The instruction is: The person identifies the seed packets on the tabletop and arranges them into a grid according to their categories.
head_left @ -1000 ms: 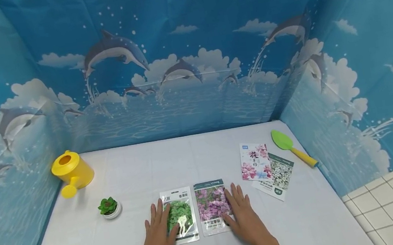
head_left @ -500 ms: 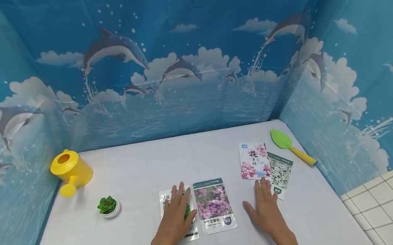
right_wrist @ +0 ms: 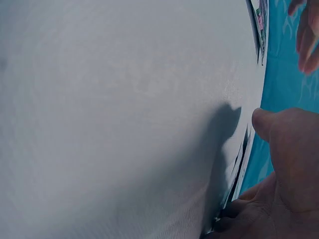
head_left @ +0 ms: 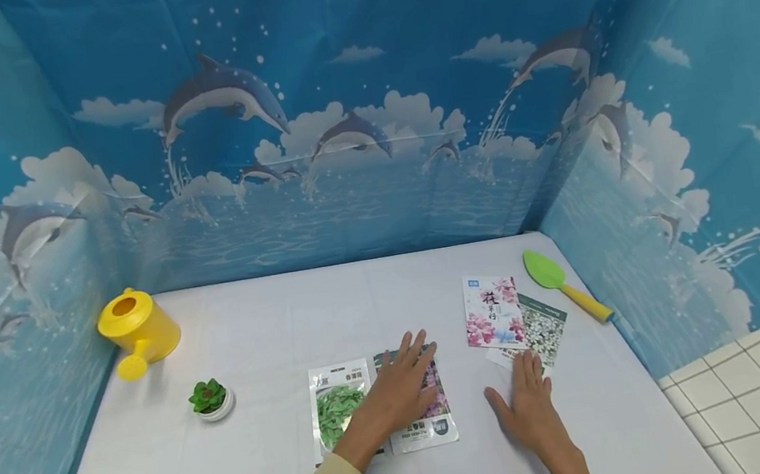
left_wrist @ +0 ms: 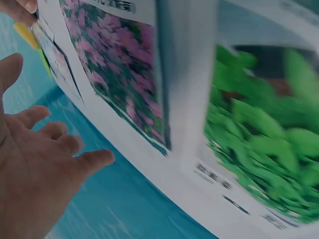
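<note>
My left hand (head_left: 398, 392) is stretched over the seed packet with purple flowers (head_left: 419, 432), fingers spread, covering much of it. In the left wrist view the same hand (left_wrist: 40, 169) hovers apart from that packet (left_wrist: 117, 64). To its left lies the seed packet with green leaves (head_left: 339, 413), partly behind my forearm. My right hand (head_left: 530, 410) has straight fingers, their tips at the lower edge of the white-flower seed packet (head_left: 542, 331). A pink-blossom seed packet (head_left: 493, 312) overlaps that one.
A yellow watering can (head_left: 145, 331) stands at the back left, with a small potted succulent (head_left: 210, 398) in front of it. At the right edge lies a green trowel with a yellow handle (head_left: 562, 284). Blue dolphin-print cloth (head_left: 362, 215) walls the white table (head_left: 254, 327).
My left hand has moved right, from the green-leaf packet to over the purple-flower one. My right hand has gone from the purple-flower packet right to the white-flower packet. The packets lie still.
</note>
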`<state>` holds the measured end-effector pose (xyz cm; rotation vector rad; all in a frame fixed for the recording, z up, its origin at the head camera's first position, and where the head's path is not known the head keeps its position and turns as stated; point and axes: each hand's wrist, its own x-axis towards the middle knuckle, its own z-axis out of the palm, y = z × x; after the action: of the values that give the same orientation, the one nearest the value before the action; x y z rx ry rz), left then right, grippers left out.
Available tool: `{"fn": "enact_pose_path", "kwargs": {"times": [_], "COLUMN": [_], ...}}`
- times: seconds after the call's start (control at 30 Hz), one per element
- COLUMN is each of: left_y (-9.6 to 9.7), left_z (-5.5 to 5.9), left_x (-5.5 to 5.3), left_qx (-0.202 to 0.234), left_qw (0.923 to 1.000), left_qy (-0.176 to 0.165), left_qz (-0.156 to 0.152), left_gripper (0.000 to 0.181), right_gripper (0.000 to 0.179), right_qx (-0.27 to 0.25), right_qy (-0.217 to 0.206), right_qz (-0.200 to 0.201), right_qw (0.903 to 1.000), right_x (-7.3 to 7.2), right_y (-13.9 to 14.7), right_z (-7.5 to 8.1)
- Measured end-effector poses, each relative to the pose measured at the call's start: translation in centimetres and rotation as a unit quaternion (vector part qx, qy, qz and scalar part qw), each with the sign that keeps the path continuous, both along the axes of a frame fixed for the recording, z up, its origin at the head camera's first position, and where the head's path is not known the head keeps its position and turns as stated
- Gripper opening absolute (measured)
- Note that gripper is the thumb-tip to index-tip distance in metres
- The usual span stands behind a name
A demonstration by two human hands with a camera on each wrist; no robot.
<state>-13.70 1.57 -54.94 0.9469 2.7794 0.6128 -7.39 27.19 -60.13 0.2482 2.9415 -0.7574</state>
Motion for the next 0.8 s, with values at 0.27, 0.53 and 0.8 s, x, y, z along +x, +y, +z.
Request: {"fn": "enact_pose_path", "kwargs": {"times": [0.27,0.53,0.8], "left_y": [5.5,8.7,10.1], "left_z": [-0.9,-1.5,-2.9], "left_x": [-2.0,-2.6,-2.7], "left_qx": [-0.063,-0.097,-0.140], "left_qw": [0.9972,0.9933,0.9885], "left_qy": [0.004,0.012,0.003], "left_qz": [-0.040,-0.061,-0.058], "left_gripper": [0.069,0.072,0.073], "right_gripper": [0.097,0.092,0.092], "right_qx": [0.018,0.033,0.035], "right_qy": [-0.007,0.037,0.035], "right_qz": [0.011,0.019,0.020], "right_qw": [0.9998,0.9986,0.9986], "right_x": [0.2,0.6,0.7], "right_y": [0.3,0.0,-0.1], "right_z": [-0.3,-0.1,-0.3]}}
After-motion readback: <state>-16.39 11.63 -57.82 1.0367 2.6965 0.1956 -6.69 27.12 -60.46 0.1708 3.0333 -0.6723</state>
